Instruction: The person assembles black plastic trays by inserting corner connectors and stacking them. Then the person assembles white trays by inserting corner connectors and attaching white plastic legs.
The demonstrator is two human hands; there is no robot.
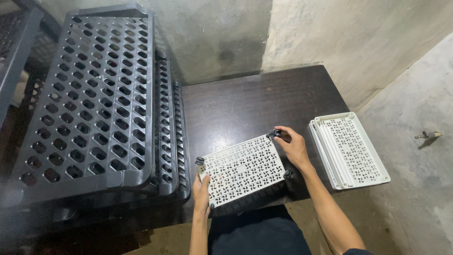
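Note:
A white perforated plastic tray point(243, 169) lies upside down on the dark wooden table point(245, 106), with small black wheels at its corners. My left hand point(201, 189) grips the tray's near left edge, just below a black wheel point(200, 161). My right hand point(293, 147) rests at the far right corner, fingers pinched on another black wheel point(275, 134). A third wheel point(288, 174) shows at the near right corner.
A stack of white perforated trays point(350, 150) sits at the table's right edge. Large dark grey perforated shelves point(96, 101) lean in a stack at the left. Concrete walls stand behind, and a bare floor lies to the right.

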